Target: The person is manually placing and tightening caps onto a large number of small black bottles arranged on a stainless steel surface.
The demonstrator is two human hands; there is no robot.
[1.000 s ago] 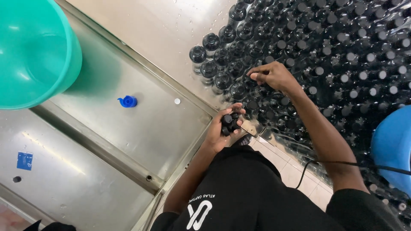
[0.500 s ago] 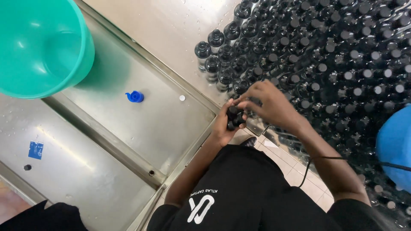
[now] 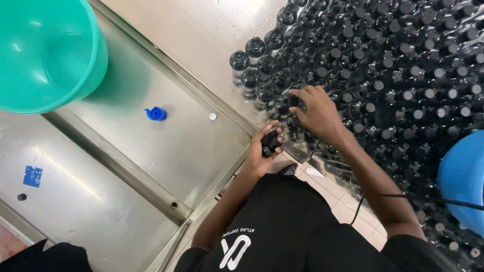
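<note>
1. Left hand (image 3: 262, 151) closed around black caps (image 3: 271, 142), just off the table edge
2. Right hand (image 3: 315, 111) fingers gripping a bottle top (image 3: 283, 103), at 1 o'clock from the caps
3. Risk: a sideways push likely topples packed bottles (image 3: 393, 60)

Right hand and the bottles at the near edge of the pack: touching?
Touching. The head view shows the right hand resting on the clear capped bottles, fingertips over their tops with no gap visible. The left hand holds small black caps.
</note>
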